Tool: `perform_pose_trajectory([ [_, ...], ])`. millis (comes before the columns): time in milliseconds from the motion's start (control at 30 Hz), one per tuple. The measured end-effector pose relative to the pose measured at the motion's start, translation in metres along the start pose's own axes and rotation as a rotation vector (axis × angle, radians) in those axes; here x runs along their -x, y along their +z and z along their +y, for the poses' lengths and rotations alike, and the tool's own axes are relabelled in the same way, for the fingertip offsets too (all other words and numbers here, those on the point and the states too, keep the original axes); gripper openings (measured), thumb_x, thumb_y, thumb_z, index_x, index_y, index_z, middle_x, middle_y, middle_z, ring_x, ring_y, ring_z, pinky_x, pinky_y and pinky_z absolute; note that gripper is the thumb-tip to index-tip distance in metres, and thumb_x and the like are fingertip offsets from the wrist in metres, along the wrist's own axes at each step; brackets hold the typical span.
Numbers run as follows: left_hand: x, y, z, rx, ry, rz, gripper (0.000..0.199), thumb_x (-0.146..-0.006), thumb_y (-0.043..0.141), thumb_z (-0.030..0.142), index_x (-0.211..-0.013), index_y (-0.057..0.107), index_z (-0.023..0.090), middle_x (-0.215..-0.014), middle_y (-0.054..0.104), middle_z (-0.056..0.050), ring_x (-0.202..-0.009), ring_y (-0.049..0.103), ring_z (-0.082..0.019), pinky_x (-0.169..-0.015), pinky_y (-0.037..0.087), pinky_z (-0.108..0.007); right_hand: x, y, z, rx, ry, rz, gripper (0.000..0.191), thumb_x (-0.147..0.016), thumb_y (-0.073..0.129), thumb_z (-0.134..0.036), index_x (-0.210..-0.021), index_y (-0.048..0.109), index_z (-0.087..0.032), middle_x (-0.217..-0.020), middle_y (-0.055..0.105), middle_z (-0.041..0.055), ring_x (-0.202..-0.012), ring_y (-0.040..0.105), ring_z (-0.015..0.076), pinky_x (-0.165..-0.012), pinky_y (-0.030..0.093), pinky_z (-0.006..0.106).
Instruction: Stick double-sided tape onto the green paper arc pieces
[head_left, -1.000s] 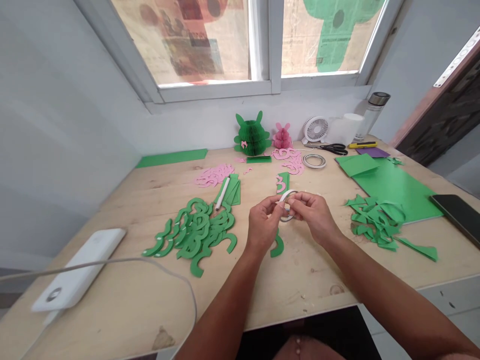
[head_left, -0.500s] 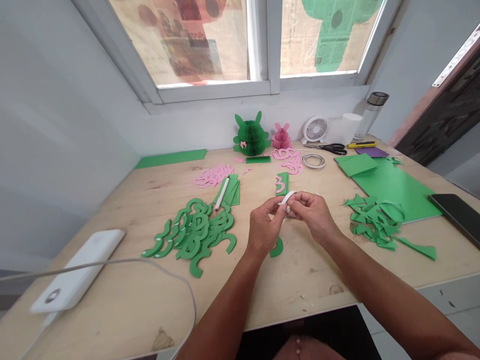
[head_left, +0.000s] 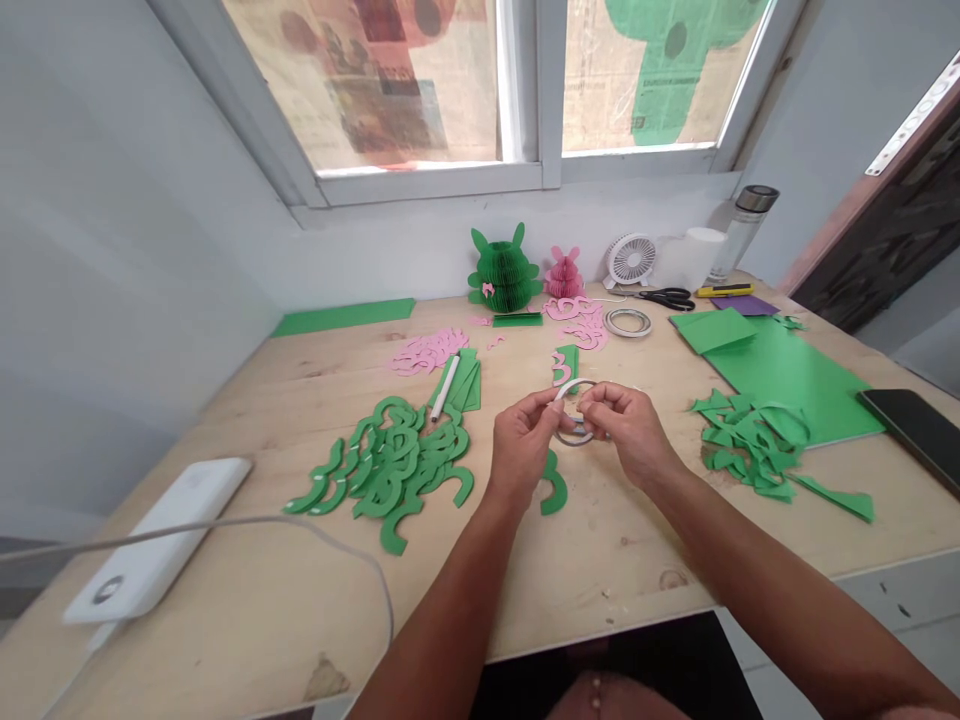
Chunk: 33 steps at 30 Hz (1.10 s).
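The left fingers (head_left: 537, 404) were clamped on a thin ring of tape (head_left: 568, 387), just right of frame centre; the right fingers (head_left: 616, 394) gripped its right side, though a loose end was too small to make out. A light, even hold seemed best for that narrow hoop. Scalloped green paper curves (head_left: 401, 455) lay heaped centre-left.

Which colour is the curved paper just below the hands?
The curved paper is green; the head view shows it best.

Ring-shaped white tape roll (head_left: 568, 387) between left hand (head_left: 520, 440) and right hand (head_left: 630, 430). On pale wooden table (head_left: 255, 630): curved green paper cutouts (head_left: 397, 455) left, jagged green paper scraps (head_left: 750, 440) right, rounded green honeycomb-paper figure (head_left: 504, 275) behind.
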<state>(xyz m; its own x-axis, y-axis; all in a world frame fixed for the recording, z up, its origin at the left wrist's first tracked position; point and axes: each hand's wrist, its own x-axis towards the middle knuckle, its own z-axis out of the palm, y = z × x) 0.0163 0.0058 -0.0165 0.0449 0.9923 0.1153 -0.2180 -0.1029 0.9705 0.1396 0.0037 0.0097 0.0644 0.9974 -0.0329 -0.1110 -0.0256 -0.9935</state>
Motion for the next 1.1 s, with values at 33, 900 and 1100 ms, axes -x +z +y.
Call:
perform_pose_trajectory([
  [33,0.000,0.000,0.000,-0.002,0.001,0.002,0.021,-0.076,0.062,0.027,-0.091,0.069,0.013,-0.060,0.066,0.000,-0.058,0.062,-0.012,-0.067,0.049,-0.025,0.000,0.000,0.000,-0.004,0.007,0.002,0.011,-0.058,0.064,-0.026,-0.058,0.057,-0.017,-0.043,0.050,-0.0061,-0.041,0.041,0.0062,-0.042,0.031,0.019],
  [900,0.007,0.000,0.007,-0.485,0.230,-0.026,0.024,-0.082,0.055,0.025,-0.100,0.071,0.021,-0.078,0.072,0.000,-0.070,0.064,-0.014,-0.069,0.048,-0.023,-0.002,-0.001,0.004,-0.007,0.056,0.023,0.019,-0.058,0.070,-0.033,-0.061,0.062,-0.016,-0.047,0.055,-0.0038,-0.046,0.049,0.0085,-0.048,0.041,0.021],
  [1100,0.010,0.002,0.007,-0.560,0.286,-0.030,0.026,-0.083,0.053,0.022,-0.103,0.069,0.023,-0.082,0.072,-0.001,-0.070,0.064,-0.015,-0.070,0.048,-0.023,-0.004,-0.001,0.008,0.025,0.020,0.069,0.016,-0.057,0.069,-0.030,-0.059,0.060,-0.016,-0.049,0.056,-0.0032,-0.047,0.050,0.0096,-0.048,0.042,0.022],
])
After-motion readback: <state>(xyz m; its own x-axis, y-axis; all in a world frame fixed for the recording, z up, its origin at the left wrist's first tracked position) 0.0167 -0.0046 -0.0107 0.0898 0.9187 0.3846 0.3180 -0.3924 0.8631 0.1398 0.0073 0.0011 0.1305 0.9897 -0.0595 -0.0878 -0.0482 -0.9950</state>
